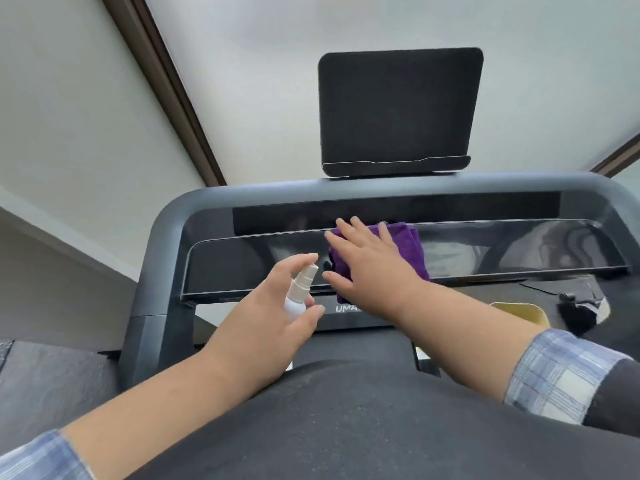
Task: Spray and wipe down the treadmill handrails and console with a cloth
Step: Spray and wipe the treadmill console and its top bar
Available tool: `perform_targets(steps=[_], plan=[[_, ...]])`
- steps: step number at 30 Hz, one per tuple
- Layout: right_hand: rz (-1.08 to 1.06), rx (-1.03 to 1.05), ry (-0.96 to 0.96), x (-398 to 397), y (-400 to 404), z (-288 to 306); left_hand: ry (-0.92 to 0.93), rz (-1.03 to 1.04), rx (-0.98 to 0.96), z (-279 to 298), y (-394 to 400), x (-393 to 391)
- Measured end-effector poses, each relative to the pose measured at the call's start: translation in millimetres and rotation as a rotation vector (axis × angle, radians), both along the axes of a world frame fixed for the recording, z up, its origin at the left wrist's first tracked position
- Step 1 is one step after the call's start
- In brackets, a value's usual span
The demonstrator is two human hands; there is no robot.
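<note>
A purple cloth (410, 251) is pressed flat against the glossy black console (242, 265) of the treadmill, near the middle of the panel. It is held down by the right hand (372, 268), whose fingers are spread straight over the fabric, the grip open and flat rather than curled. At about eight o'clock from the cloth, a small white spray bottle (299, 294) with a beige nozzle is gripped by the left hand (273, 313); the fingers are curled round its body and the forefinger is laid over the nozzle top, which is aimed toward the console.

The console is framed by a dark grey handrail (166, 237) that curves round its upper and left edges. At twelve o'clock above the console a black tablet holder (398, 112) is mounted upright, with a shallow ledge along its lower edge. Pale reflections are seen in the right half of the panel.

Behind the treadmill, frosted pale panes are divided by a dark brown frame (162, 84). Plaid sleeves (554, 375) are seen on both forearms.
</note>
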State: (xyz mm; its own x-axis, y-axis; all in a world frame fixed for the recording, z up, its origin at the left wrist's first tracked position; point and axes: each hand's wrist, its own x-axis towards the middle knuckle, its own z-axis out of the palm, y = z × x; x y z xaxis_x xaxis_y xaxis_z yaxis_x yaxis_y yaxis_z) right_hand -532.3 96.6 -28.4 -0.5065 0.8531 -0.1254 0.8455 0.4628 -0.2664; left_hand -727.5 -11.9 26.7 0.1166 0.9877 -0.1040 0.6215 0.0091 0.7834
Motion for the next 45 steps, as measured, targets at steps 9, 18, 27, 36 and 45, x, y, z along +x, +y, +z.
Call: perform_targets(steps=[9, 18, 27, 36, 45], plan=[[-0.020, 0.005, -0.068, 10.7, -17.7, -27.5, 0.081, -0.059, -0.025, -5.0, 11.6, 22.4], [-0.012, 0.014, -0.119, 49.6, 1.2, -29.7, 0.092, -0.096, -0.040, -11.1, 31.4, 73.6], [-0.042, -0.010, -0.081, 133.1, 20.9, -35.1, 0.065, -0.091, -0.058, -3.7, 52.2, 156.8], [-0.208, -0.012, -0.166, 271.7, 30.9, -24.4, 0.030, -0.009, -0.079, -4.3, 58.6, 221.7], [-0.102, -0.046, -0.159, 206.0, 34.6, -30.4, 0.092, 0.010, -0.086, -9.0, 55.5, 260.5]])
